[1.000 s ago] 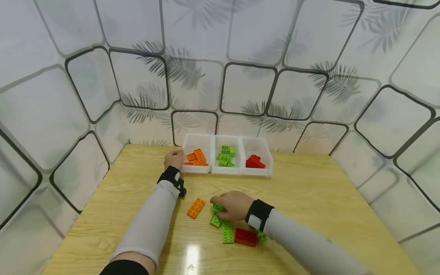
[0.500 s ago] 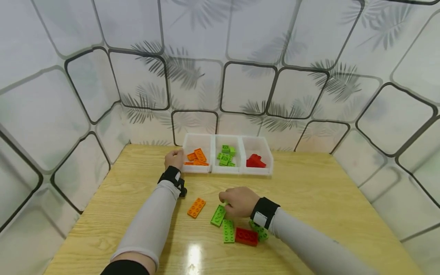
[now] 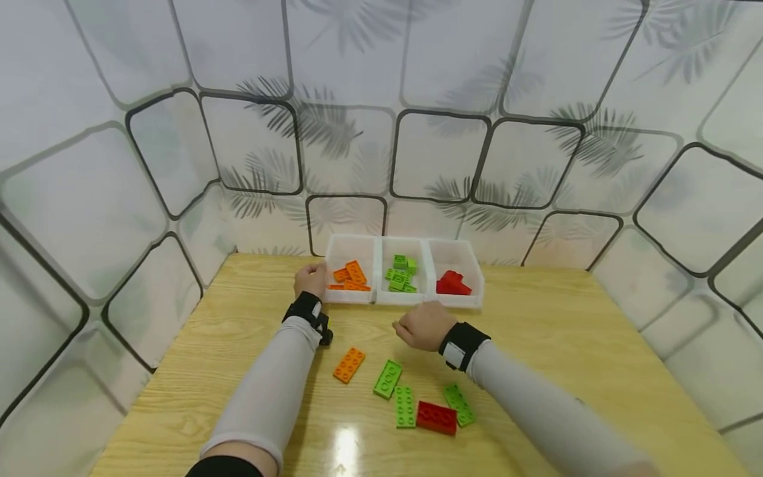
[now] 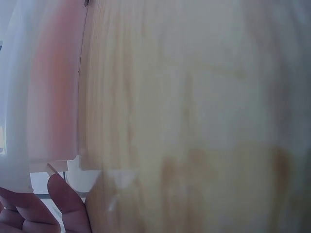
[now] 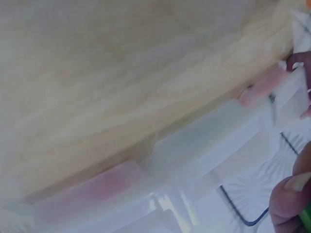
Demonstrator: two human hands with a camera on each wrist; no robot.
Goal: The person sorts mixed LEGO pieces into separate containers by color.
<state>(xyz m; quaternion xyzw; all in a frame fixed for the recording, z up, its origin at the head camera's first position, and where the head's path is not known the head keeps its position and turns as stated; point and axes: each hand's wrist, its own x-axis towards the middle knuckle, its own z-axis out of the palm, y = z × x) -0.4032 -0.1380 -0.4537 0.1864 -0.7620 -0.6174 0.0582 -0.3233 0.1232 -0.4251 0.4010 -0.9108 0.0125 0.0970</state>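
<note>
My left hand (image 3: 310, 279) grips the left end wall of a white three-part box (image 3: 399, 299). In the left wrist view, its thumb (image 4: 65, 201) and fingers lie on either side of that wall. My right hand (image 3: 426, 325) is over the table just in front of the box's middle, fingers curled. A sliver of a green building brick (image 5: 306, 217) shows under its thumb in the right wrist view; the hand hides most of it. Orange bricks (image 3: 356, 272) fill the left compartment, green bricks (image 3: 398, 281) the middle one, red bricks (image 3: 454, 285) the right one.
On the wooden table (image 3: 536, 331) nearer the person lie an orange brick (image 3: 349, 365), a green brick (image 3: 388, 379), a second green brick (image 3: 405, 407), a red brick (image 3: 437, 417) and a third green brick (image 3: 459, 405). A patterned curtain (image 3: 441, 152) stands behind the box.
The right hand has picked a green brick from the group on the table and moved away from the person toward the box. My left hand keeps its grip on the box.
</note>
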